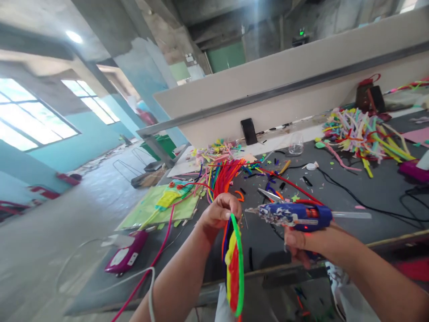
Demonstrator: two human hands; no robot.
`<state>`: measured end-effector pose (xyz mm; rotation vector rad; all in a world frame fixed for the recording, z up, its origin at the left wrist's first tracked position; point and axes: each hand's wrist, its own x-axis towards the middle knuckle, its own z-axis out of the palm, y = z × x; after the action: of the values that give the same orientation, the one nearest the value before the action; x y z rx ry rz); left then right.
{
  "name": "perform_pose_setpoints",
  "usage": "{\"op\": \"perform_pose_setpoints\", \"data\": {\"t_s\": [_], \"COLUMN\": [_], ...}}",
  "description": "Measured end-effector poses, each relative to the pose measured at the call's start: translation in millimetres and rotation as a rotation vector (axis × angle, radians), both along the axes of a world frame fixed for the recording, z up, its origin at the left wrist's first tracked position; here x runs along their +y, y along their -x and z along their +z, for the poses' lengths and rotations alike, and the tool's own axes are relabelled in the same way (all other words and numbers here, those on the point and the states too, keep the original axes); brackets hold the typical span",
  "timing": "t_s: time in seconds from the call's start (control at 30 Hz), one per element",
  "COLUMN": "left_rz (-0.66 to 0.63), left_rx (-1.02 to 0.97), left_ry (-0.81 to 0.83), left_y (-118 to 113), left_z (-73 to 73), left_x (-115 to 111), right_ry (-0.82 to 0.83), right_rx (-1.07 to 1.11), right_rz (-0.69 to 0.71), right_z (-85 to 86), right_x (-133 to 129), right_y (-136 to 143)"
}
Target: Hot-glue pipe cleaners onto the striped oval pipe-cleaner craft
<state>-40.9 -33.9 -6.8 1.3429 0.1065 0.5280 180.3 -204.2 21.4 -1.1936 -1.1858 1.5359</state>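
Note:
Between the fingertips of my left hand [223, 212] hangs a pipe cleaner craft [235, 273], with green, red, yellow and dark strands side by side. My right hand [301, 241] is wrapped round the handle of a blue hot glue gun [298, 215]. A clear glue stick [351, 215] sticks out of its back end, and dried glue and grime coat its front. The nozzle points left, close to my left fingers but apart from them. Just beyond my left hand lies a bundle of red and orange pipe cleaners [228, 176]. Scissors [270, 195] lie behind the glue gun, partly hidden.
A yellow and blue pipe cleaner piece [170, 197] lies on a green sheet [134, 212] at the left. Near it is a purple power strip [127, 255] with cords. A phone [248, 131] leans against the partition; a pipe cleaner heap [358, 134] lies at the right.

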Motion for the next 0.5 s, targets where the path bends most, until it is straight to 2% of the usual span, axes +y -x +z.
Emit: {"op": "perform_pose_setpoints", "data": {"t_s": [0.1, 0.2, 0.5], "left_rz": [-0.183, -0.267, -0.214], "left_rx": [-0.076, -0.15, -0.185], "left_ry": [0.043, 0.034, -0.044], "left_y": [0, 1, -1], "left_z": [-1.5, 1.5, 2.7], "left_x": [3, 5, 4], "right_ry": [0.088, 0.106, 0.116], "right_rx": [-0.065, -0.11, -0.046], "right_rz": [0.067, 0.144, 0.223], "right_z": [4.3, 4.1, 5.0], "right_x": [5, 8, 2], "right_y": [7, 11, 18]}}
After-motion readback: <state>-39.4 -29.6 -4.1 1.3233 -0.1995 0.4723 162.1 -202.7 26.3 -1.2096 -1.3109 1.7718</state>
